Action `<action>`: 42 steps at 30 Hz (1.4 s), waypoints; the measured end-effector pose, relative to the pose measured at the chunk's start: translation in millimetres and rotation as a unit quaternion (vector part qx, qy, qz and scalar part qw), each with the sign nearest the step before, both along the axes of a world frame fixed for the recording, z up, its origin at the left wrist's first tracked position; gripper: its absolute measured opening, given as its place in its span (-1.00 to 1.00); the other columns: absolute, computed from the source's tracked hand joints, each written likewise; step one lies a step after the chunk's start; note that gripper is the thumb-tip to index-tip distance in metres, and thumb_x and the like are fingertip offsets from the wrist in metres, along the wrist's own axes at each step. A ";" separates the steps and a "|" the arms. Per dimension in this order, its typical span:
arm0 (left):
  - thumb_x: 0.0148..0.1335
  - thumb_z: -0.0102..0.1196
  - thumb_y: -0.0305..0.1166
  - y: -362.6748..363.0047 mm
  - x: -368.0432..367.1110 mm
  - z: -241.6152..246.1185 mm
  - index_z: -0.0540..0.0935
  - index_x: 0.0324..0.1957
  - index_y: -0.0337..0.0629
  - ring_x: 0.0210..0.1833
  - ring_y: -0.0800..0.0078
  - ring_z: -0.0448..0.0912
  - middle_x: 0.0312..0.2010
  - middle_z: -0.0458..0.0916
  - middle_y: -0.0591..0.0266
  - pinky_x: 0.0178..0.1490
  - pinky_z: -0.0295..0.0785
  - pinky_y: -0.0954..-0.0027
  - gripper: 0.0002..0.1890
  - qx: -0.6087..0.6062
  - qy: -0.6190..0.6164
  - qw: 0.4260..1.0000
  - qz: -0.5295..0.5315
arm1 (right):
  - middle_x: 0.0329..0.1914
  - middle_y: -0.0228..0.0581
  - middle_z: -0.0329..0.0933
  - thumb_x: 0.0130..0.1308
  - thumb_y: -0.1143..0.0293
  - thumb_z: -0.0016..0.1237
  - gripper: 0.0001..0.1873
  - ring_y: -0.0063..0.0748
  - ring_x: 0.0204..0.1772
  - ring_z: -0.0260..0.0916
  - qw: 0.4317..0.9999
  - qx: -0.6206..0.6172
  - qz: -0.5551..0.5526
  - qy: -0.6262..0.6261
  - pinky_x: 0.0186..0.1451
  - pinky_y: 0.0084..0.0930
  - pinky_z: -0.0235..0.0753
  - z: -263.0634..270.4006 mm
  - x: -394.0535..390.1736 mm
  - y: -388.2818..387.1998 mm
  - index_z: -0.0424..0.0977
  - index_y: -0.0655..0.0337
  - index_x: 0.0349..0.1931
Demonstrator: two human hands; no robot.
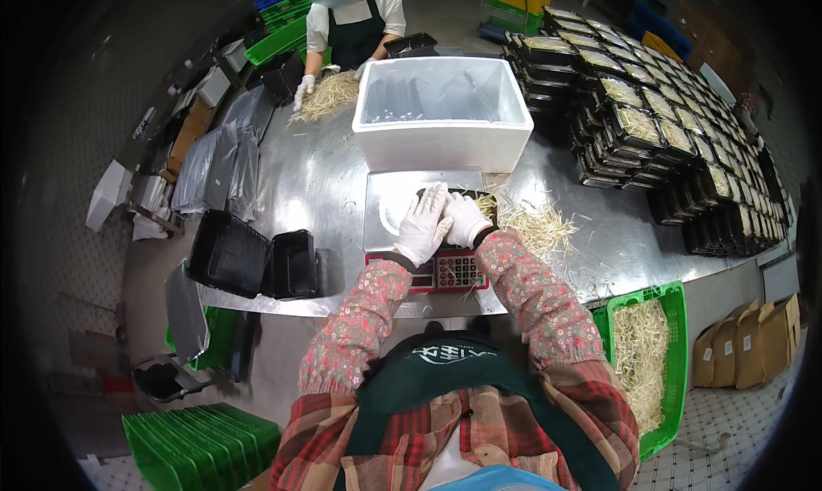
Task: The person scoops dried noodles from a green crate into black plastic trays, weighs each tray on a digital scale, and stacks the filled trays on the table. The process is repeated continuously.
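My left hand (422, 226), in a white glove, lies flat over a black plastic tray (474, 192), its fingers straight and pointing away from me. Against it, my right hand (467, 220), also gloved, rests on the tray's contents, with its fingertips partly hidden. Bean sprouts (486, 205) show at the tray's right end; the hands cover most of the rest. The tray sits on the metal plate (380, 199) of a red digital scale (460, 274). A loose heap of bean sprouts (539, 226) lies right of the scale.
Behind the scale stands a white foam box (443, 149). Empty black trays (229, 253) are at the left edge. Stacked filled trays (636, 124) crowd the right. A green crate (674, 362) of sprouts sits below right. Across the table, a co-worker (355, 32) handles sprouts (331, 96).
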State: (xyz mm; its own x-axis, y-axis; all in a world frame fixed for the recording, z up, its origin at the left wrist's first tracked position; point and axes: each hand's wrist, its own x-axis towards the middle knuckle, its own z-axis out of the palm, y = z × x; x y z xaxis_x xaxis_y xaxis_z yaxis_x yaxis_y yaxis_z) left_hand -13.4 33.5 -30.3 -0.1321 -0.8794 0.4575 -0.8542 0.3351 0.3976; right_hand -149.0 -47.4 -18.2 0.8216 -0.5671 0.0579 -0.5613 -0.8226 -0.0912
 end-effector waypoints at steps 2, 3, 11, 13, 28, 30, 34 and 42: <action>0.39 -0.09 -0.10 -0.1 3.0 2.2 0.11 0.48 -0.17 0.47 -0.04 0.18 0.42 0.21 -0.11 0.50 0.00 0.00 -0.30 0.036 -0.042 0.998 0.028 | 0.15 0.03 0.37 -0.01 0.05 0.18 -0.22 0.04 0.21 0.32 0.997 0.048 0.010 -0.059 0.25 -0.11 0.34 -3.4 -1.0 -2.2 0.28 0.23 0.21; 0.39 -0.10 -0.09 -1.7 2.3 2.1 0.12 0.48 -0.15 0.47 -0.04 0.18 0.42 0.21 -0.11 0.49 0.01 0.01 -0.31 0.052 -0.063 0.996 0.037 | 0.18 0.04 0.35 -0.04 0.04 0.22 -0.17 0.07 0.24 0.30 0.988 0.105 0.038 -0.110 0.29 -0.10 0.32 -3.1 -6.3 -7.4 0.26 0.24 0.23; 0.39 -0.10 -0.09 -9.2 -10.7 6.5 0.23 0.44 0.13 0.45 0.03 0.22 0.43 0.23 0.02 0.35 0.19 -0.20 -0.41 0.108 -0.064 0.984 0.126 | 0.47 0.09 0.11 -0.32 -0.27 0.36 0.15 0.16 0.52 -0.02 0.999 0.040 0.020 0.009 0.50 0.02 0.04 52.8 -68.0 -35.8 0.28 0.05 0.36; 0.40 -0.12 -0.10 -16.2 -18.9 9.1 0.24 0.43 0.13 0.45 0.03 0.22 0.43 0.23 0.02 0.34 0.20 -0.21 -0.43 0.107 -0.057 0.983 0.138 | 0.49 0.07 0.09 -0.27 -0.21 0.37 0.03 0.09 0.51 0.01 0.995 0.089 -0.018 0.043 0.48 -0.11 0.12 58.9 -88.0 -55.4 0.40 0.07 0.28; 0.36 0.07 -0.40 -8.4 10.7 28.3 0.39 0.33 -0.20 0.33 0.04 0.39 0.25 0.44 -0.12 0.39 0.26 0.23 -0.50 -0.041 0.201 0.974 0.094 | -0.49 -0.31 0.62 0.21 0.47 0.20 -0.87 -0.63 -0.52 0.48 0.861 0.377 -0.163 -0.299 -0.47 -0.65 0.45 88.0 -180.6 -81.1 0.60 0.37 -0.33; 0.41 0.01 -0.45 3.5 29.6 49.1 0.41 0.32 -0.23 0.32 0.25 0.41 0.25 0.47 0.02 0.37 0.27 0.32 -0.56 -0.050 0.327 0.938 0.102 | -0.52 -0.34 0.60 0.22 0.45 0.21 -0.86 -0.66 -0.57 0.43 0.832 0.408 -0.198 -0.319 -0.54 -0.67 0.42 65.3 -211.9 -92.9 0.59 0.35 -0.33; 0.48 -0.06 -0.42 28.4 82.7 77.4 0.39 0.34 -0.24 0.28 0.38 0.45 0.25 0.48 0.10 0.37 0.28 0.40 -0.58 -0.037 0.430 0.890 0.147 | -0.25 -0.20 0.66 0.10 0.25 0.34 -0.61 -0.40 -0.26 0.59 0.918 0.329 -0.222 -0.021 -0.20 -0.50 0.58 -12.6 -255.4 -92.5 0.61 0.19 -0.08; 0.43 -0.03 -0.30 13.0 35.3 78.4 0.33 0.38 -0.15 0.38 0.15 0.32 0.27 0.43 -0.04 0.43 0.16 0.21 -0.49 0.056 0.204 0.962 0.173 | 0.34 0.01 0.36 0.17 0.15 0.22 -0.43 0.09 0.37 0.28 0.965 0.067 -0.010 -0.251 0.37 -0.14 0.32 63.0 -116.5 -67.0 0.47 -0.08 0.22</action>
State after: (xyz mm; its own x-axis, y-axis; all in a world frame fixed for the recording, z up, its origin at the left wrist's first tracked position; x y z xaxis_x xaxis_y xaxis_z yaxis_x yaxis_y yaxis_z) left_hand 21.9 46.5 48.0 0.3488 -0.8849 0.3086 -0.6714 -0.0062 0.7411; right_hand -265.5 -114.4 44.8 0.6977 -0.6127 0.3713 -0.4338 -0.7738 -0.4617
